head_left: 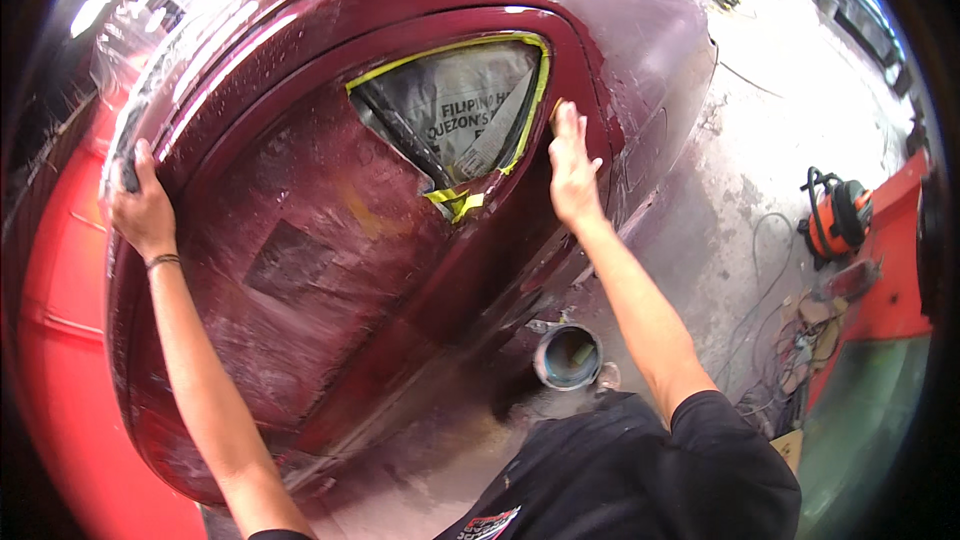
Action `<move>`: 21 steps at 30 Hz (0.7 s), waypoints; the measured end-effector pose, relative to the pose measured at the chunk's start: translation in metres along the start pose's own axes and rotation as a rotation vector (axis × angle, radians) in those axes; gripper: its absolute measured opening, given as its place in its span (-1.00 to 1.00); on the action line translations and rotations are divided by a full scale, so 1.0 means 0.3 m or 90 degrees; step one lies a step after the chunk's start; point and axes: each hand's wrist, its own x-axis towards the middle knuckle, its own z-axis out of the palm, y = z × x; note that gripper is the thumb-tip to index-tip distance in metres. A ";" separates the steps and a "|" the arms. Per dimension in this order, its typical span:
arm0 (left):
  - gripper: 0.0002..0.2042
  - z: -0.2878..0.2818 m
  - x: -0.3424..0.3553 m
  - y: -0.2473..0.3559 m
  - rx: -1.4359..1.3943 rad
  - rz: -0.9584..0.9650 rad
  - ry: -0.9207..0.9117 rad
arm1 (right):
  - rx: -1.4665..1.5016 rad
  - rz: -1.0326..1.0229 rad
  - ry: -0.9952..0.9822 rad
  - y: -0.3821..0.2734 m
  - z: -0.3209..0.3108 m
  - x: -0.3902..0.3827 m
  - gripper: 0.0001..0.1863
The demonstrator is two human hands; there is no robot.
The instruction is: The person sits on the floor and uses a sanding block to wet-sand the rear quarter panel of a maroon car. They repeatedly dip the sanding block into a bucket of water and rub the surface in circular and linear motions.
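Observation:
A maroon car body (330,180) with patchy, dull areas fills the space before me. Its small window is covered with newspaper (465,105) and bordered by yellow masking tape (545,80). On the panel right beside that window lies my right hand (574,175), fingers straight and held together; a thin yellowish sheet (556,111) peeks out at the fingertips, mostly hidden. My left hand (145,208) grips the car's curved edge at the far left, thumb up, next to a dark patch I cannot make out.
A round bucket (568,357) stands on the floor near my body. To the right are an orange and black vacuum cleaner (838,217), loose cables and a pile of scraps (808,340). A red panel (65,340) lies beyond the car's left edge.

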 end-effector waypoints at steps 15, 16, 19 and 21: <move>-0.59 -0.047 0.068 -0.321 0.043 0.085 -0.114 | -0.229 -0.201 0.190 -0.009 0.000 0.507 -0.34; -0.58 -0.042 0.070 -0.333 0.032 0.080 -0.120 | -0.254 -0.189 0.188 -0.007 0.001 0.508 -0.33; -0.59 -0.054 0.069 -0.311 0.011 0.035 -0.123 | -0.229 -0.160 0.157 -0.031 -0.016 0.600 -0.28; -0.59 -0.076 0.085 -0.296 0.004 0.010 -0.113 | -0.221 -0.181 0.196 -0.037 -0.010 0.677 -0.29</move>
